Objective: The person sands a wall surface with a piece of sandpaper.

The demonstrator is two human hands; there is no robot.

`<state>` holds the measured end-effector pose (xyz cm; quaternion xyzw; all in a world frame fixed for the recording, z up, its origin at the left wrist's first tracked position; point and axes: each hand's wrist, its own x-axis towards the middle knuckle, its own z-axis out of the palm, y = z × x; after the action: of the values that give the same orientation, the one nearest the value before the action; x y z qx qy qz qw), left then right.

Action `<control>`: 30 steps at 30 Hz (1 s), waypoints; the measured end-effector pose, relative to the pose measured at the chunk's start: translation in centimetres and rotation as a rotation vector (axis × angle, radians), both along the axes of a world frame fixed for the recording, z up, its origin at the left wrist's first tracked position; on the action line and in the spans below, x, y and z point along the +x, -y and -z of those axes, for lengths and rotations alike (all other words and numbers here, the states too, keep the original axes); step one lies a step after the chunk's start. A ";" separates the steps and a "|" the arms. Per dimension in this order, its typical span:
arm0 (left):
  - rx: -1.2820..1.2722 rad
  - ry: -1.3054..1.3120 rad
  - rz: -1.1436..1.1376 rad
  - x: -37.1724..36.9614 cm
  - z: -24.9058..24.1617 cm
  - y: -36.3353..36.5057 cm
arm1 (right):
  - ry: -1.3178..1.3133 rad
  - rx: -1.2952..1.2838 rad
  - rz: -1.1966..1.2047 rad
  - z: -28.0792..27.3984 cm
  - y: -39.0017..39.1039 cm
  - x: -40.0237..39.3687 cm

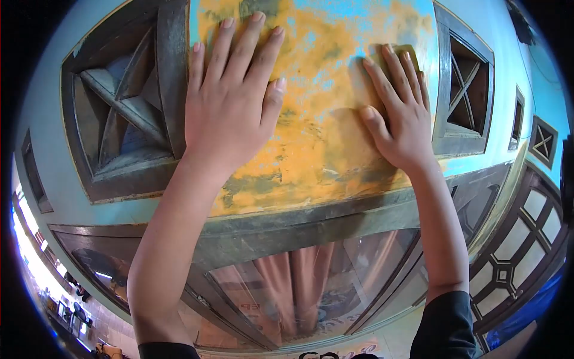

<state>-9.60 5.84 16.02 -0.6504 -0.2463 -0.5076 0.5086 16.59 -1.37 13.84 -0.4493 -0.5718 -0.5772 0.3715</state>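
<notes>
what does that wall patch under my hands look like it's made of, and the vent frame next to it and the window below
Patchy orange-and-blue wall: likely painted plaster, paint worn off in blotches. Grey cross-braced vent frame: probably weathered wood with dull paint. Window pane: glass, glossy reflections, curtain visible behind. Right hand presses a thin sheet, possibly sandpaper.

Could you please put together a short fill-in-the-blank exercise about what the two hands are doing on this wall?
1. The left hand lies flat with its fingers spread on the ____ patch of the wall.
2. The right hand presses a sheet of ____ against the wall.
3. Beside the left hand sits a grey vent with ____ bars.
4. Below the hands, pink ____ hang behind a glass window.

Missing words: orange; sandpaper; crossed; curtains
</notes>
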 end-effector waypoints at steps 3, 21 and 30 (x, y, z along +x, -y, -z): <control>-0.004 -0.012 0.017 0.0 -0.1 0.2 | 0.090 -0.096 0.009 2.5 0.2 -3.6; -0.140 -0.048 0.024 -0.3 -0.5 1.6 | 0.288 -0.268 0.081 4.7 0.7 -2.2; -0.068 -0.043 0.001 -0.3 -0.3 0.8 | 0.517 -0.317 0.038 7.3 -0.4 -4.2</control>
<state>-9.86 5.07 16.31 -0.6779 -0.2523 -0.4852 0.4913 12.42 -1.01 6.52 -0.3503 -0.7219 -0.5829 0.1281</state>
